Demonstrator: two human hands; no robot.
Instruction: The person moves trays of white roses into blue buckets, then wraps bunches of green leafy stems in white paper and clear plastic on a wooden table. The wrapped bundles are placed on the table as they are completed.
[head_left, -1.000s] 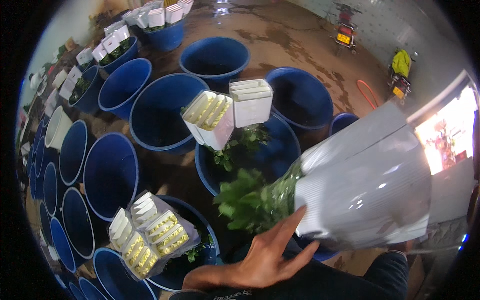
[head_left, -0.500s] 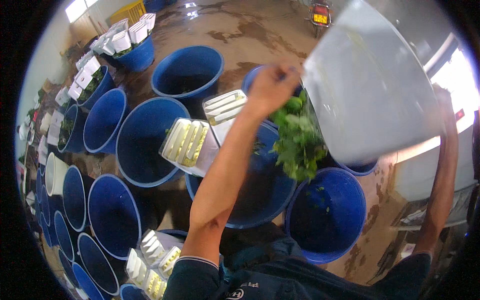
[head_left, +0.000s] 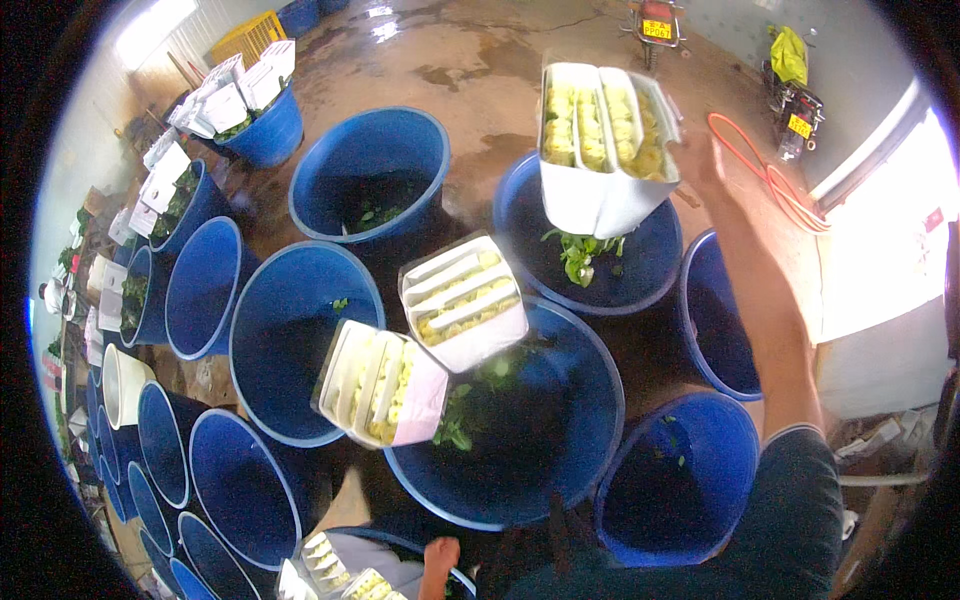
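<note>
A bunch of yellow flowers (head_left: 595,135), packed in rows between white dividers, stands upright over a blue tub at the far right. Its green leaves hang down into that tub. My right hand (head_left: 695,155) grips the bunch by its right side, fingers partly hidden and blurred. Low in the picture, my left hand (head_left: 440,556) is closed beside wrapped bunches (head_left: 345,570); whatever is in its fingers cannot be made out. Two more yellow bunches, an upper one (head_left: 465,305) and a lower one (head_left: 385,385), lean together in the large middle tub (head_left: 612,420).
Blue tubs crowd around me, including one at the far middle (head_left: 440,150) and one at the near right (head_left: 745,470). Bunches fill tubs along the left wall. An orange hose (head_left: 765,170) and motorbikes (head_left: 655,25) are on the wet floor beyond.
The bunch has gone from tilted, with its large pale wrapping toward me, to upright over the far-right tub. My left hand has left it and drawn back to the lower edge.
</note>
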